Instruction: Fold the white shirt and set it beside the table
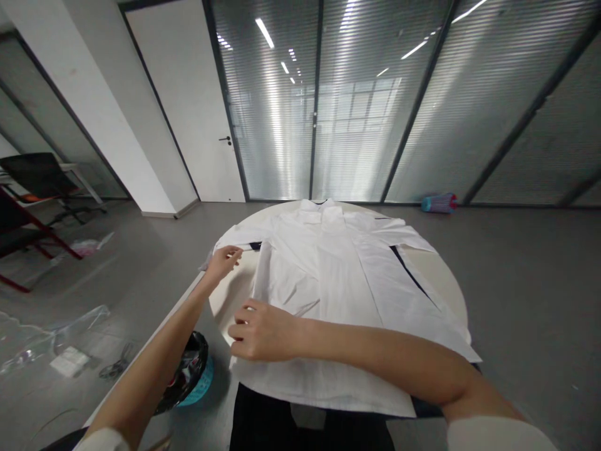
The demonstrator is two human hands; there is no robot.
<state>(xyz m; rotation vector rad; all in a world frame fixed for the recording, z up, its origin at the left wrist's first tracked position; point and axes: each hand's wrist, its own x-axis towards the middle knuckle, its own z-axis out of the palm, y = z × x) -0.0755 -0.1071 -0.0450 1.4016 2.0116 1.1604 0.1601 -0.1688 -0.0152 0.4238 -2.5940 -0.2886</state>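
A white long shirt lies spread out, collar at the far side and hem towards me, with dark strips showing beside it. My left hand is at the lower edge of the shirt's left sleeve, fingers bent and drawn together on the cloth. Across the lower part of the shirt reaches my right arm. My right hand is closed at the shirt's left side edge, its fingers curled round the fabric. The cloth rises in small creases near that hand. What lies inside the curled fingers is mostly hidden.
Under the shirt stands a round cream table. A blue bin with a black liner is on the floor at lower left. Chairs stand farther left. Behind are a white door and glass partitions, with a bundle at their foot.
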